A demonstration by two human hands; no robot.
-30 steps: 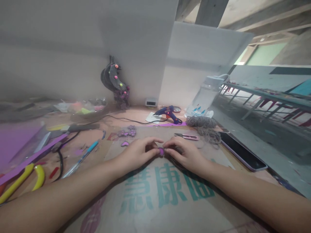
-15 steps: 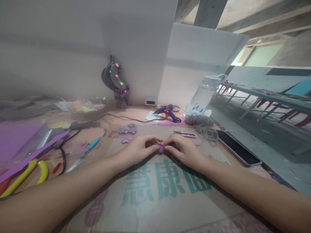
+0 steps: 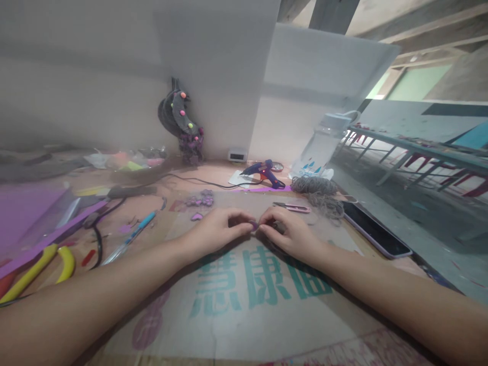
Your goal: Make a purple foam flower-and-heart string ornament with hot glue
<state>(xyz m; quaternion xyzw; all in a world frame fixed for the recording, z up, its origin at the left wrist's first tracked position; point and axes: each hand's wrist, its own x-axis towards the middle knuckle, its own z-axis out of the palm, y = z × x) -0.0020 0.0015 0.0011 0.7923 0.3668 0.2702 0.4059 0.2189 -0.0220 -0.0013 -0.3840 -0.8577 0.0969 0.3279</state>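
Pale sheet with green lettering [image 3: 236, 335] lies beneath the fingers. Left hand [image 3: 213, 231] and right hand [image 3: 293, 234] pinch a small purple piece [image 3: 255, 225] between their fingertips; its far face hidden. Purple heart [image 3: 196, 217] beyond the left fingers. Step, as judged: two-handed fine handling; next move calls for light, steady fingertip pressure.
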